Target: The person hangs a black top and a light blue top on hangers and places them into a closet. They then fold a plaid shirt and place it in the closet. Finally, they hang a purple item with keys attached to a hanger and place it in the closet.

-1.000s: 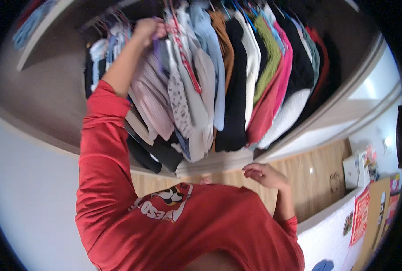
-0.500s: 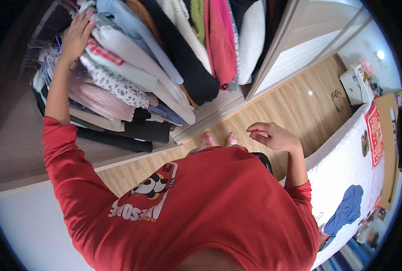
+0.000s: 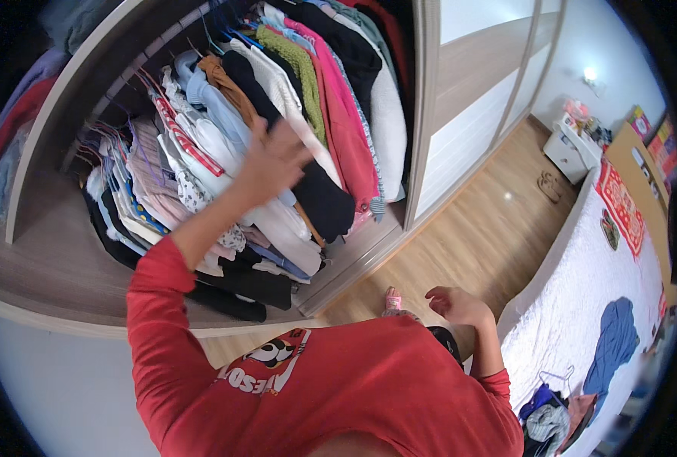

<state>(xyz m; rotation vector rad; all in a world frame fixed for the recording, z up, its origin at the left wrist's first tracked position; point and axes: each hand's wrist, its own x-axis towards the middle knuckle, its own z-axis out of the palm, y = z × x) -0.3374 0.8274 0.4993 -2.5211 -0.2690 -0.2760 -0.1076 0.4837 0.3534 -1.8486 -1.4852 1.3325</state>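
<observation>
Wardrobe [image 3: 60, 266], left side compartment: at least three garments, of which one is red [image 3: 20, 122]. Main compartment: one closely packed row of clothes [image 3: 236, 129] on hangers, spanning from the left panel to the right upright; overlap prevents a full count. Singly identified, left to right: one pale pink top [image 3: 146, 171], one red-and-white striped item [image 3: 197, 145], one brown garment [image 3: 230, 85], one green knit [image 3: 306, 87], one bright pink garment [image 3: 335, 65].

Left hand [image 3: 274, 167]: motion-blurred, before the row's middle, nearest a long black garment [image 3: 325, 204]; grip spread, nothing seen held; contact cannot be told.

Red shirt [image 3: 338, 381], worn: one black-and-white figure, some white lettering, partly legible. No brand label readable.

Right hand [image 3: 460, 306]: between shirt and bed [image 3: 533, 305], grip loosely curled, nothing seen held.

Bed: one hanger [image 3: 558, 375] and one small clothes pile [image 3: 548, 423] near its lower left edge; one blue garment [image 3: 613, 343] inward; one red patterned cloth [image 3: 620, 202] toward its upper end.
</observation>
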